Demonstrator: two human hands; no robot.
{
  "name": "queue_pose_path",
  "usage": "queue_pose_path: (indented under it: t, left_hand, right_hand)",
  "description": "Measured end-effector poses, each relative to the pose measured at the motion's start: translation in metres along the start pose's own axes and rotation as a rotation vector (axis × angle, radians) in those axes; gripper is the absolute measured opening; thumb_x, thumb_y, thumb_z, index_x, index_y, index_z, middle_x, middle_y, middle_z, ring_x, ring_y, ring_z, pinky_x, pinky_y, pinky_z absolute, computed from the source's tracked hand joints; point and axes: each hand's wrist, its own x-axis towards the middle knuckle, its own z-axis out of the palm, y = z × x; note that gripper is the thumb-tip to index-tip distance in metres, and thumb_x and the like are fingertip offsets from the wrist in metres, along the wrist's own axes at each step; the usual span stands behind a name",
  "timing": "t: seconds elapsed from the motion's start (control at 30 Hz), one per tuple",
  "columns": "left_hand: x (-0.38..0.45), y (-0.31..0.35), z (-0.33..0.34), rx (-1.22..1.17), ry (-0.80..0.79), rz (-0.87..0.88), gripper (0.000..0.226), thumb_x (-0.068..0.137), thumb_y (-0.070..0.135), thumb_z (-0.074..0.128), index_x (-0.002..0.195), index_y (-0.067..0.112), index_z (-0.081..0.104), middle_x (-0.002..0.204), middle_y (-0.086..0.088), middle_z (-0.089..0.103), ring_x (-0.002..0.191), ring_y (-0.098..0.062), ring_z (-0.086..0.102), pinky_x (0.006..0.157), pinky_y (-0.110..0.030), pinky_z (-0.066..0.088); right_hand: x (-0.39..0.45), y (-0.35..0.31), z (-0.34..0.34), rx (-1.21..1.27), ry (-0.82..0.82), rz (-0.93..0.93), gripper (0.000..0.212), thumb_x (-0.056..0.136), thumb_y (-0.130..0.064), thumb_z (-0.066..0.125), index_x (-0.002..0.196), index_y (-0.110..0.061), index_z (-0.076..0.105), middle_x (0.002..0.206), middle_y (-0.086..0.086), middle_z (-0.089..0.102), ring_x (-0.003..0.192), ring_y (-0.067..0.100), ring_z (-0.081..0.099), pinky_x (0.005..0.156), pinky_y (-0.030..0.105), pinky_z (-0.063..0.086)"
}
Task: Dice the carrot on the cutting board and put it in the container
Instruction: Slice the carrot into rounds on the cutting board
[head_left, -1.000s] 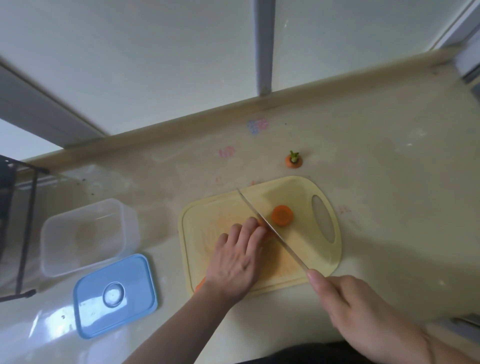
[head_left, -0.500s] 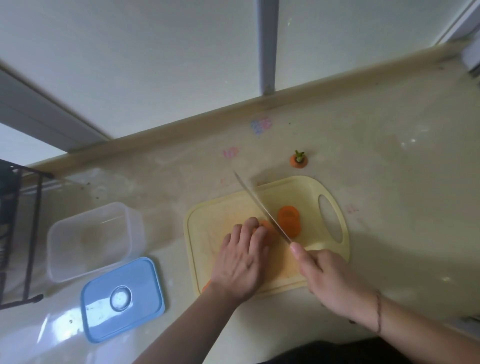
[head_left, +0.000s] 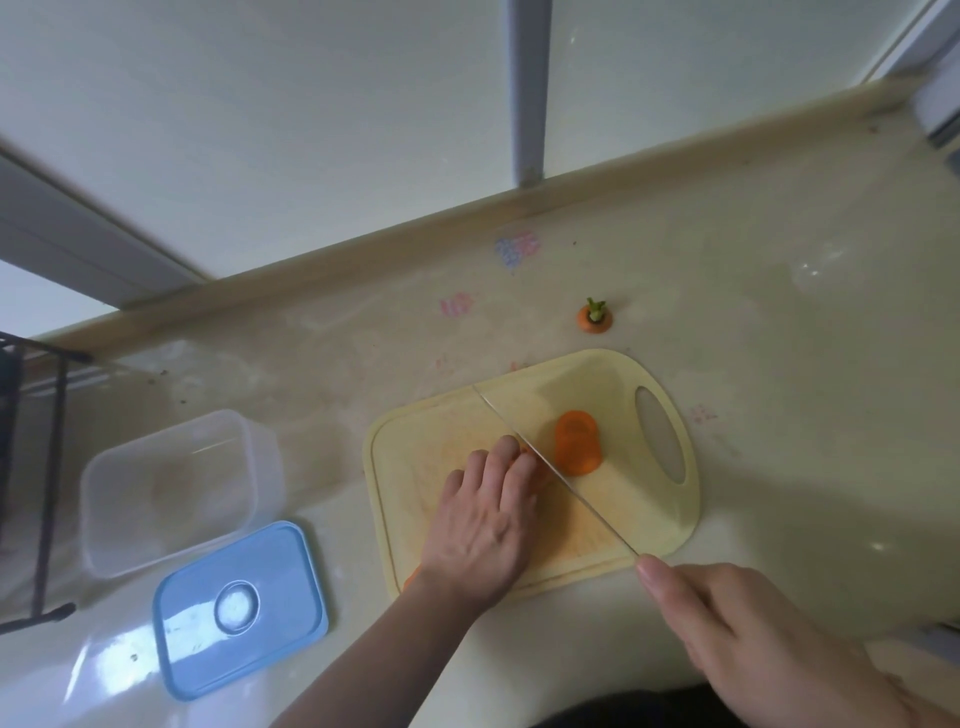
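The orange carrot (head_left: 535, 465) lies on the pale yellow plastic cutting board (head_left: 639, 499) at the centre of the view, mostly hidden under the left hand (head_left: 483, 514), whose curled fingers press down on it. Orange cut rounds (head_left: 577, 442) lie just beside the blade at about two o'clock from that hand. The right hand (head_left: 748, 644), at five o'clock, grips the handle of a thin steel knife (head_left: 550, 467), forefinger along the spine; the handle itself is hidden. The carrot is likely firm, light and prone to roll, so holding it from above with fingertips tucked back from the edge seems wise; the slices look slightly damp and may slide. The clear plastic container (head_left: 171, 493) stands open at nine o'clock, its blue lid (head_left: 239, 608) just beside it at seven. A trimmed carrot top (head_left: 595, 317) rests at twelve o'clock. No readable writing or brand shows; faint pink marks on the counter cannot be read.
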Motion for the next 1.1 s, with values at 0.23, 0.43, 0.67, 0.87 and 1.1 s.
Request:
queue_pose_path:
  t: [0.23, 0.43, 0.67, 0.87, 1.1]
  left_hand:
    - [-0.002, -0.003, 0.003, -0.037, -0.016, 0.010, 0.032, 0.098, 0.020, 0.048, 0.129, 0.009, 0.043, 0.134, -0.011, 0.046, 0.099, -0.032, 0.057, 0.075, -0.044, 0.052]
    - [-0.002, -0.002, 0.002, -0.004, -0.005, 0.025, 0.034, 0.098, 0.021, 0.045, 0.131, 0.012, 0.041, 0.134, -0.010, 0.042, 0.097, -0.032, 0.056, 0.076, -0.042, 0.053]
    - [-0.002, -0.001, 0.003, -0.002, 0.026, 0.029, 0.033, 0.097, 0.020, 0.046, 0.129, 0.012, 0.043, 0.132, -0.008, 0.042, 0.097, -0.031, 0.055, 0.074, -0.041, 0.052]
    - [-0.001, -0.005, 0.005, -0.016, 0.026, 0.018, 0.035, 0.097, 0.020, 0.046, 0.131, 0.012, 0.042, 0.135, -0.007, 0.043, 0.097, -0.028, 0.053, 0.076, -0.038, 0.044]
    - [-0.001, -0.006, 0.002, -0.069, -0.005, 0.012, 0.033, 0.099, 0.018, 0.043, 0.131, 0.011, 0.042, 0.136, -0.009, 0.043, 0.099, -0.029, 0.055, 0.077, -0.042, 0.051]
  right_hand:
    - [0.000, -0.006, -0.001, -0.070, 0.020, 0.062, 0.078, 0.081, -0.071, 0.019, 0.076, 0.000, 0.052, 0.064, 0.011, 0.053, 0.052, 0.008, 0.041, 0.057, 0.014, 0.038]
    - [0.002, -0.002, 0.003, 0.007, 0.049, 0.020, 0.074, 0.086, -0.069, 0.026, 0.066, 0.000, 0.043, 0.053, 0.006, 0.043, 0.048, 0.010, 0.041, 0.055, 0.024, 0.038]
    - [0.004, 0.004, 0.009, 0.050, 0.069, -0.009, 0.096, 0.059, -0.098, 0.014, 0.066, -0.008, 0.046, 0.054, 0.007, 0.049, 0.050, 0.011, 0.044, 0.057, 0.023, 0.037]
    - [0.023, 0.009, 0.017, 0.032, 0.032, -0.060, 0.073, 0.077, -0.080, 0.016, 0.057, -0.012, 0.036, 0.048, 0.000, 0.042, 0.049, 0.012, 0.038, 0.053, 0.024, 0.034]
    - [0.050, 0.010, 0.031, 0.029, 0.013, -0.128, 0.064, 0.077, -0.074, 0.015, 0.054, -0.018, 0.036, 0.042, -0.007, 0.045, 0.044, 0.010, 0.037, 0.051, 0.024, 0.032]
